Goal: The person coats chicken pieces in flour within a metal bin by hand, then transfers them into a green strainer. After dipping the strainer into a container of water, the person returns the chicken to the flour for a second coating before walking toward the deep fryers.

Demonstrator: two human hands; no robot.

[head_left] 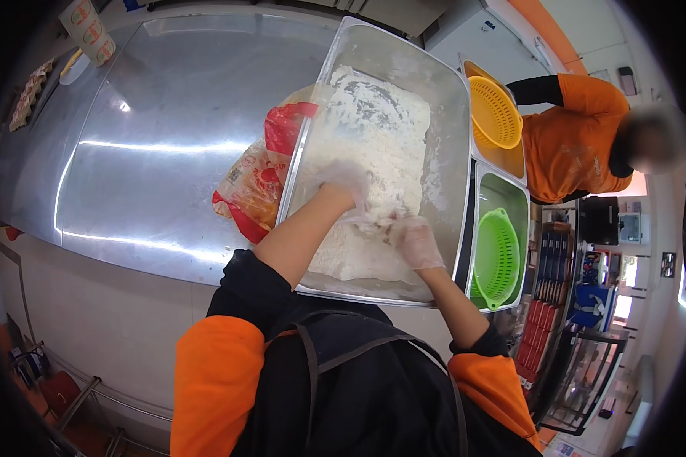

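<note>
A large steel tray (448, 99) holds a wide bed of white flour (392, 160), with a thinly covered patch toward its far end. My left hand (347, 183), in a clear plastic glove, is down in the flour near the tray's middle; its fingers are blurred and partly buried. Just to the right, my right hand (415, 240), also gloved, has its fingers curled at the flour's surface. Small floury lumps lie by those fingertips, too coated to name. A red and clear plastic bag (263, 179) leans against the tray's left side.
Right of the tray stand a yellow basket (495, 113) and a green basket (497, 259), each in a steel pan. A co-worker in an orange shirt (579, 141) is beyond them. The steel table (152, 183) stretches left, with a patterned paper cup (88, 30) at its far corner.
</note>
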